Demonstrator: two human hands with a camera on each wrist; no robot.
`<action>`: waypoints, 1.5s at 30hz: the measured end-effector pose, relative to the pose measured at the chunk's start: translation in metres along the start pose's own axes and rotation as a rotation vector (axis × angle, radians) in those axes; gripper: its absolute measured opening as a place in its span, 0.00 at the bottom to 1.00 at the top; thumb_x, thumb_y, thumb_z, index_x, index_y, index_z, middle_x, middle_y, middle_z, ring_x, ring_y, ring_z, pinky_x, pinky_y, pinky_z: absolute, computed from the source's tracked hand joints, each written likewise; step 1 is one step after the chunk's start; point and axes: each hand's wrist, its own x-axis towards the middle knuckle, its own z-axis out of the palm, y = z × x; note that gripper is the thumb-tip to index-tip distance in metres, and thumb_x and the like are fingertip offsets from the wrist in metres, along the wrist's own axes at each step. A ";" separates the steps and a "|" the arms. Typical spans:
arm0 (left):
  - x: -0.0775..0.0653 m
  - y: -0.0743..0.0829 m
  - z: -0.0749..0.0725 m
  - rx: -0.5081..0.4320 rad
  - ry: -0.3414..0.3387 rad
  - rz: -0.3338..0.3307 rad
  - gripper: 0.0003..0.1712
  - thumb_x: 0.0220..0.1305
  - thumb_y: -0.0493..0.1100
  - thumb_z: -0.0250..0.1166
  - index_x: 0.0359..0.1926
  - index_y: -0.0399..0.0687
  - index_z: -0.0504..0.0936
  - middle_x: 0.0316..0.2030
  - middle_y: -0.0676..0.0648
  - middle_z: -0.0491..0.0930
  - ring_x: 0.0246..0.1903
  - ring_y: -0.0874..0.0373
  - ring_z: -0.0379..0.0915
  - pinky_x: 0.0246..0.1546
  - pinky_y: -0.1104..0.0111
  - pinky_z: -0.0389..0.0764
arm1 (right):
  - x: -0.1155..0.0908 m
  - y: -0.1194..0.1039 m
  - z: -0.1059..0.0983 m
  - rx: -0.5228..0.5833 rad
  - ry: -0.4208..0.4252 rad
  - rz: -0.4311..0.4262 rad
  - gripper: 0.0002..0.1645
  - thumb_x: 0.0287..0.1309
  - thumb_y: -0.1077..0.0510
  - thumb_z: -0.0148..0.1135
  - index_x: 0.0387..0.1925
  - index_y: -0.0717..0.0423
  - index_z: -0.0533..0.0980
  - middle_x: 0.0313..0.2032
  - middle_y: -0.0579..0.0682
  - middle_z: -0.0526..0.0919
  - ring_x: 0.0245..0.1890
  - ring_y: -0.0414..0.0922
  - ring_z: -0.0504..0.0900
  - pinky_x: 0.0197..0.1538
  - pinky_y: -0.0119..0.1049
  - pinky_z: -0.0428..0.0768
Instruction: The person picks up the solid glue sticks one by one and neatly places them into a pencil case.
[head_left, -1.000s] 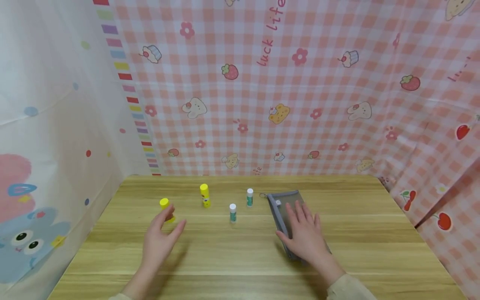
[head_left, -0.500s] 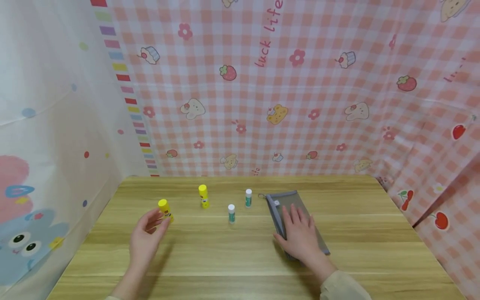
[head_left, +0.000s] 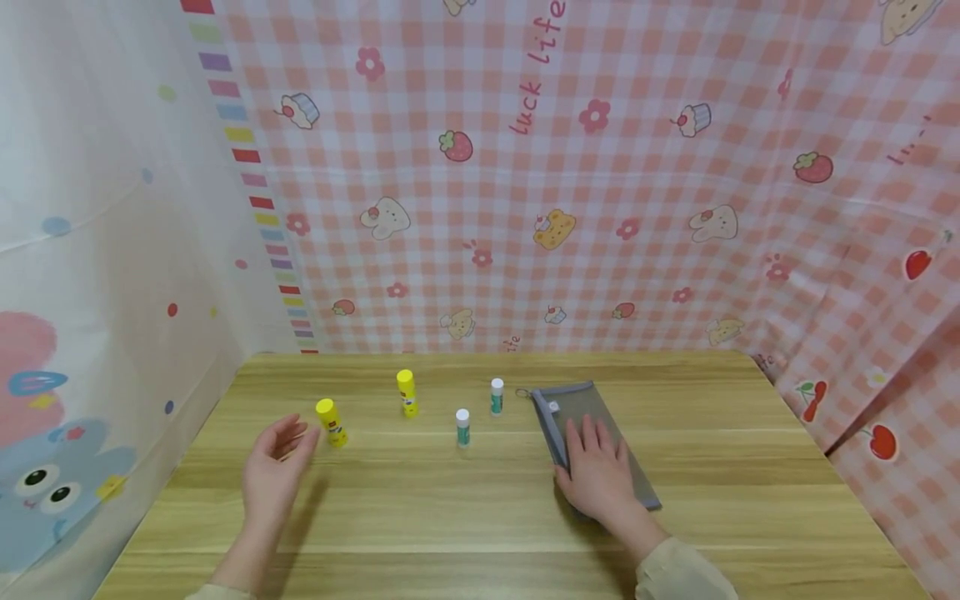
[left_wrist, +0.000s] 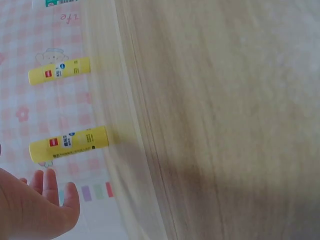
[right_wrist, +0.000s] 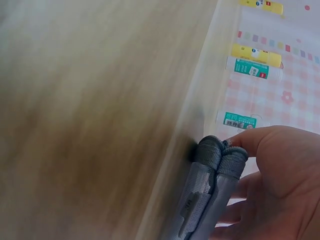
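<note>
My left hand (head_left: 273, 471), fingers loosely bent and holding nothing, hovers just left of a yellow glue stick (head_left: 332, 423). A gap shows between the two in the left wrist view, where the stick's label (left_wrist: 68, 142) faces the camera. Farther back stands a second yellow glue stick (head_left: 407, 393). Two smaller white-capped glue sticks with green labels, a nearer one (head_left: 462, 428) and a farther one (head_left: 497, 397), stand upright mid-table. My right hand (head_left: 598, 475) rests with extended fingers on a grey mesh zip pouch (head_left: 637, 481). In the right wrist view, the pouch's zipped edge (right_wrist: 212, 175) lies beside the thumb.
The wooden table (head_left: 420, 517) meets a pink checked curtain (head_left: 480, 183) at its back edge. A white printed curtain (head_left: 150, 250) hangs on the left. A metal ring (head_left: 522, 392) sticks out from the pouch's far left corner.
My left hand has withdrawn left from the nearer yellow glue stick, which stays upright in place. My right hand remains on the pouch, with its thumb drawn slightly inward.
</note>
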 end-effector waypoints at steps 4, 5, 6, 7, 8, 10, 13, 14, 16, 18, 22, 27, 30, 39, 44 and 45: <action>0.005 -0.004 0.000 -0.007 0.017 -0.015 0.24 0.64 0.40 0.68 0.58 0.33 0.77 0.47 0.42 0.81 0.36 0.77 0.73 0.38 0.87 0.75 | 0.000 -0.002 -0.001 0.017 -0.028 0.012 0.42 0.64 0.48 0.62 0.70 0.66 0.62 0.70 0.72 0.56 0.71 0.69 0.52 0.67 0.72 0.49; 0.006 -0.005 0.000 -0.009 0.021 -0.019 0.24 0.64 0.39 0.68 0.58 0.33 0.77 0.46 0.44 0.81 0.35 0.76 0.73 0.38 0.86 0.75 | 0.000 -0.002 -0.001 0.022 -0.033 0.014 0.41 0.64 0.48 0.62 0.70 0.66 0.62 0.70 0.72 0.56 0.71 0.69 0.52 0.67 0.72 0.50; 0.007 -0.006 0.000 -0.010 0.025 -0.022 0.24 0.64 0.39 0.68 0.58 0.33 0.77 0.45 0.45 0.81 0.35 0.76 0.73 0.38 0.86 0.75 | 0.000 -0.002 -0.001 0.022 -0.038 0.016 0.41 0.64 0.49 0.62 0.70 0.67 0.62 0.71 0.72 0.56 0.71 0.69 0.52 0.67 0.73 0.50; 0.008 -0.007 0.000 -0.011 0.028 -0.025 0.24 0.64 0.39 0.68 0.58 0.33 0.77 0.45 0.46 0.81 0.35 0.76 0.73 0.37 0.86 0.75 | 0.000 -0.002 0.000 0.025 -0.041 0.018 0.40 0.64 0.50 0.61 0.70 0.67 0.62 0.71 0.72 0.56 0.71 0.69 0.52 0.67 0.73 0.51; 0.009 -0.008 0.000 -0.012 0.030 -0.028 0.24 0.64 0.39 0.68 0.58 0.33 0.77 0.45 0.45 0.81 0.35 0.76 0.73 0.37 0.87 0.75 | 0.000 -0.002 0.000 0.028 -0.042 0.018 0.39 0.64 0.51 0.61 0.70 0.67 0.62 0.70 0.72 0.56 0.71 0.69 0.52 0.66 0.73 0.51; 0.011 -0.009 0.000 -0.016 0.030 -0.030 0.24 0.64 0.39 0.68 0.58 0.32 0.76 0.46 0.43 0.81 0.35 0.76 0.73 0.37 0.87 0.75 | 0.000 -0.002 0.000 0.032 -0.044 0.019 0.37 0.65 0.53 0.60 0.70 0.67 0.63 0.70 0.72 0.56 0.71 0.69 0.52 0.66 0.73 0.52; 0.013 -0.011 0.000 -0.038 0.029 -0.048 0.25 0.65 0.40 0.67 0.59 0.31 0.75 0.46 0.45 0.82 0.35 0.76 0.73 0.37 0.86 0.75 | 0.000 -0.002 0.002 0.037 -0.045 0.024 0.36 0.65 0.54 0.58 0.69 0.67 0.63 0.70 0.72 0.56 0.71 0.70 0.51 0.66 0.73 0.53; 0.013 -0.012 0.000 -0.049 0.028 -0.056 0.25 0.65 0.40 0.67 0.59 0.32 0.75 0.45 0.48 0.82 0.35 0.75 0.73 0.37 0.86 0.75 | 0.000 -0.002 0.002 0.040 -0.048 0.027 0.36 0.65 0.55 0.58 0.70 0.67 0.63 0.71 0.72 0.56 0.71 0.70 0.51 0.66 0.73 0.53; 0.015 -0.013 0.000 -0.068 0.025 -0.077 0.26 0.65 0.40 0.68 0.60 0.32 0.75 0.41 0.56 0.82 0.36 0.75 0.73 0.37 0.86 0.75 | 0.000 -0.002 0.003 0.047 -0.053 0.034 0.36 0.66 0.55 0.57 0.70 0.67 0.62 0.71 0.72 0.55 0.71 0.70 0.51 0.66 0.73 0.53; 0.016 -0.014 -0.001 -0.078 0.022 -0.090 0.26 0.65 0.40 0.68 0.60 0.32 0.74 0.37 0.64 0.80 0.36 0.75 0.73 0.37 0.86 0.75 | 0.000 -0.002 0.003 0.055 -0.053 0.039 0.35 0.67 0.55 0.55 0.70 0.67 0.62 0.71 0.72 0.56 0.71 0.69 0.51 0.66 0.73 0.53; 0.018 -0.016 0.000 -0.068 0.018 -0.089 0.26 0.65 0.41 0.67 0.60 0.32 0.74 0.38 0.63 0.79 0.36 0.75 0.72 0.38 0.87 0.74 | 0.001 -0.003 0.003 0.065 -0.032 0.037 0.32 0.68 0.58 0.52 0.69 0.68 0.63 0.70 0.71 0.58 0.70 0.69 0.53 0.65 0.73 0.55; 0.020 -0.016 0.001 -0.065 0.008 -0.096 0.26 0.66 0.40 0.67 0.61 0.32 0.74 0.44 0.53 0.81 0.36 0.76 0.72 0.38 0.87 0.74 | 0.000 -0.002 0.003 0.089 -0.003 0.038 0.30 0.68 0.60 0.50 0.68 0.71 0.63 0.69 0.72 0.59 0.69 0.70 0.55 0.64 0.74 0.56; 0.020 -0.015 0.002 -0.071 -0.006 -0.113 0.27 0.66 0.40 0.66 0.62 0.32 0.73 0.47 0.48 0.81 0.37 0.76 0.72 0.38 0.87 0.74 | -0.001 -0.003 0.002 0.122 0.008 0.044 0.29 0.69 0.61 0.48 0.68 0.71 0.63 0.69 0.72 0.59 0.69 0.71 0.55 0.63 0.76 0.55; 0.020 -0.015 0.004 -0.105 -0.058 -0.150 0.31 0.68 0.42 0.65 0.67 0.34 0.68 0.59 0.34 0.74 0.41 0.75 0.71 0.41 0.87 0.73 | 0.000 -0.001 0.000 0.206 0.001 0.086 0.29 0.72 0.60 0.45 0.69 0.70 0.61 0.69 0.72 0.58 0.69 0.72 0.53 0.62 0.79 0.50; 0.021 -0.016 0.005 -0.121 -0.111 -0.186 0.34 0.69 0.43 0.64 0.71 0.36 0.64 0.64 0.33 0.70 0.43 0.74 0.69 0.42 0.88 0.71 | 0.000 -0.001 -0.003 0.234 -0.002 0.094 0.29 0.72 0.60 0.45 0.69 0.70 0.61 0.69 0.72 0.58 0.69 0.72 0.53 0.61 0.79 0.49; 0.021 -0.016 0.005 -0.128 -0.117 -0.189 0.34 0.69 0.42 0.64 0.71 0.36 0.63 0.64 0.33 0.69 0.43 0.75 0.69 0.42 0.88 0.71 | 0.000 -0.001 -0.003 0.239 -0.001 0.095 0.29 0.72 0.60 0.44 0.69 0.70 0.61 0.69 0.72 0.58 0.69 0.72 0.53 0.61 0.80 0.49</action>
